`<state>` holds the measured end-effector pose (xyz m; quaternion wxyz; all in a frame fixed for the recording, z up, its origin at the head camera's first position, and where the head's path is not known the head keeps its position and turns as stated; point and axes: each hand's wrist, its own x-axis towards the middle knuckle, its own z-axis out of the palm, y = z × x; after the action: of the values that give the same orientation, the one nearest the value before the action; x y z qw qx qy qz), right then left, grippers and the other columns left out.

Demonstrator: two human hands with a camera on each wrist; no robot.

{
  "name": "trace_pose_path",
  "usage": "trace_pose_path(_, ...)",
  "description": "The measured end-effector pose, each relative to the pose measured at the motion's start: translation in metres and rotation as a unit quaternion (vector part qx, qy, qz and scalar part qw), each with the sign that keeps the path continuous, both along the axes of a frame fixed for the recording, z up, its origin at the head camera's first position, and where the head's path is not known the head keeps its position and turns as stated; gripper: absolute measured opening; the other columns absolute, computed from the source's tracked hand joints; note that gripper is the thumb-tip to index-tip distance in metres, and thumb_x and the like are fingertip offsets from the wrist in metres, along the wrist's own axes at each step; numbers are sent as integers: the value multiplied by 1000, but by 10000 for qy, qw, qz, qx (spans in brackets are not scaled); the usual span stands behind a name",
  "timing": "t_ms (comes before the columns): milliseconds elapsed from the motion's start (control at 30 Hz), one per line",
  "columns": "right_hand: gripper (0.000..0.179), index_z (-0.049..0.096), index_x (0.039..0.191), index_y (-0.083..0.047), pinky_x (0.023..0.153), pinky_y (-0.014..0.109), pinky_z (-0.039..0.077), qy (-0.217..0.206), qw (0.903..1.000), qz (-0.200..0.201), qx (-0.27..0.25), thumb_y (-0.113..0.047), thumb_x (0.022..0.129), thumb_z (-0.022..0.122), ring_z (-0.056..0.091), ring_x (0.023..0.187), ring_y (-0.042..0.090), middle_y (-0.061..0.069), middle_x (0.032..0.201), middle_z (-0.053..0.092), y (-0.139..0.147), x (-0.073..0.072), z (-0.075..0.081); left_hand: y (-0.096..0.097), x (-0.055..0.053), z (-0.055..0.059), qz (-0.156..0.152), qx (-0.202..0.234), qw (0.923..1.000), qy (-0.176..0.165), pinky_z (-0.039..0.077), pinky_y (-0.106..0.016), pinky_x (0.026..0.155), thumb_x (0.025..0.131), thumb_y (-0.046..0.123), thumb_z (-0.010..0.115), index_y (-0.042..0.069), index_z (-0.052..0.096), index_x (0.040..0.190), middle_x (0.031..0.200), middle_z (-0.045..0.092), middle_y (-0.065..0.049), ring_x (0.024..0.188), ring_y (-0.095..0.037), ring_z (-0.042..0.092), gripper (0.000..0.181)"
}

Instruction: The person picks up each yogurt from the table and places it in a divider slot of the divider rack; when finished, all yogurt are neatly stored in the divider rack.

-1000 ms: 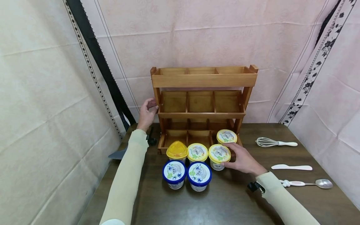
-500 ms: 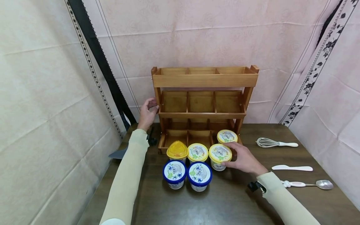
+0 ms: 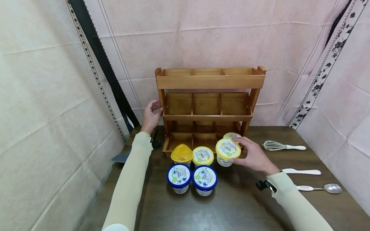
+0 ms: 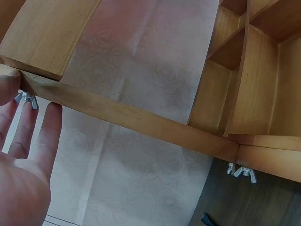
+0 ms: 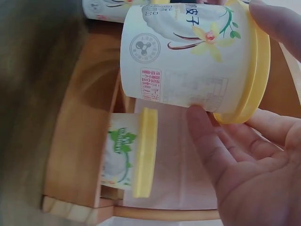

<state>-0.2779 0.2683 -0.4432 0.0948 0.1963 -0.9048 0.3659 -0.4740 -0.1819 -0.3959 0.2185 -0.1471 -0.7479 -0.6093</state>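
My right hand (image 3: 255, 157) grips a white yogurt cup with a yellow lid (image 3: 228, 149), holding it off the table in front of the rack's bottom right compartment. A second yellow-lidded cup (image 5: 146, 153) sits in that compartment, mostly hidden behind the held one in the head view. With my left hand (image 3: 151, 119) I pinch the left side post of the three-tier wooden rack (image 3: 209, 82); in the left wrist view the thumb is on one side of the bar (image 4: 127, 115) and fingertips are on the other, by a wing nut (image 4: 27, 99).
Two blue-lidded cups (image 3: 179, 176) stand before a yellow-lidded cup (image 3: 203, 155) and one with a domed yellow lid (image 3: 181, 153). At right lie a whisk (image 3: 274, 146), a white knife (image 3: 302, 172) and a spoon (image 3: 332, 188). Curtains surround the table.
My right hand has lifted the yellow-lidded yogurt cup from the table and moved it slightly toward the rack. The left hand stays in place on the rack's post.
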Motion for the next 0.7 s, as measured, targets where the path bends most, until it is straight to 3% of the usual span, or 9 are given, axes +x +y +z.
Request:
trace_pose_path(367, 94, 53, 153, -14, 97, 54, 60, 140, 9995, 22, -278, -42, 75, 97, 61, 124, 32, 10, 151, 54, -11, -17, 20, -2, 0, -1, 57, -133, 9999, -40, 53, -45, 107, 103, 9, 69, 17, 60, 139, 131, 64, -7, 126, -23, 60, 38)
trace_pose_path(700, 97, 49, 156, -14, 103, 54, 57, 105, 9988, -16, -476, -39, 76, 97, 59, 129, 33, 12, 156, 49, -27, -40, 23, 0, 3, 3, -24, -13, 10000, -59, 52, -47, 107, 103, 8, 69, 14, 59, 140, 131, 62, -10, 127, -25, 59, 39)
